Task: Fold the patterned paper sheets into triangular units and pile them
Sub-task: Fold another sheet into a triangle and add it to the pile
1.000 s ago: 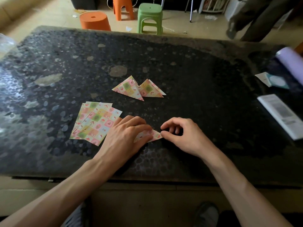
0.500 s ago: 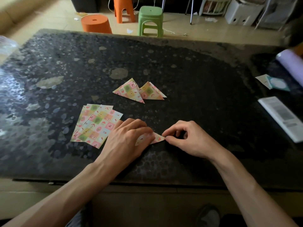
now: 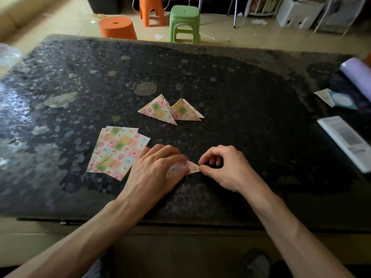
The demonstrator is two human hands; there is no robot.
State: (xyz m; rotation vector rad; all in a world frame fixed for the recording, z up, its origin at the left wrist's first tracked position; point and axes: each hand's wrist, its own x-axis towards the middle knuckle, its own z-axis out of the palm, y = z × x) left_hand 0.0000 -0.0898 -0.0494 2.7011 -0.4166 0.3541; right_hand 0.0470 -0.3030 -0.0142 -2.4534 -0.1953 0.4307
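A partly folded patterned sheet [image 3: 192,167] lies on the dark table [image 3: 241,109] near its front edge. My left hand [image 3: 154,173] lies over most of it, fingers pressing it flat, so only its right tip shows. My right hand [image 3: 224,167] pinches that tip between thumb and forefinger, its other fingers curled. Two finished triangular units [image 3: 170,110] lie side by side and overlapping a little farther back. A fanned stack of flat patterned sheets [image 3: 116,151] sits just left of my left hand.
At the table's right side lie a white printed booklet [image 3: 347,141], a teal and white card [image 3: 339,100] and a pale purple roll [image 3: 357,71]. Beyond the far edge stand orange stools [image 3: 117,27] and a green stool [image 3: 184,23].
Both hands stay on the sheet with only small finger shifts at the right tip. The camera view has tilted slightly. A person seen at the far right one second ago is gone.
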